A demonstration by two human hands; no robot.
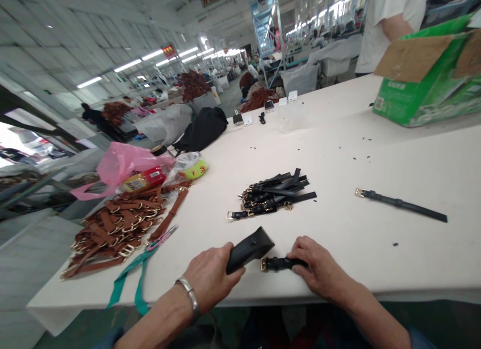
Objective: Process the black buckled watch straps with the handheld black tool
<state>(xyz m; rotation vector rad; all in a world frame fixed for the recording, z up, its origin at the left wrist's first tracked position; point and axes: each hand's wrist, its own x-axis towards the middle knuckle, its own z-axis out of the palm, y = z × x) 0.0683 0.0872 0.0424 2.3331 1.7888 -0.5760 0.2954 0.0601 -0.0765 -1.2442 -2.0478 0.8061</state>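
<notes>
My left hand (pixel 212 274), with a silver bangle at the wrist, is closed around a black, oblong, leather-looking piece (pixel 250 248). Its far end is wider and tilts up to the right; I cannot make out its exact kind. My right hand (pixel 315 264) pinches a short black buckle strap (pixel 278 264) close to the table's front edge. The gold buckle of this strap points left, just below the black piece, and its other end is hidden under my fingers. Beyond both hands lies a pile of black buckle straps (pixel 272 193).
A single black strap (pixel 402 205) lies to the right. Brown straps with metal rings (pixel 116 228) are heaped at the left, beside pink-handled scissors (pixel 161 238) and a teal ribbon (pixel 130 276). A green carton (pixel 424 96) stands at the back right, near a person in white (pixel 391 23).
</notes>
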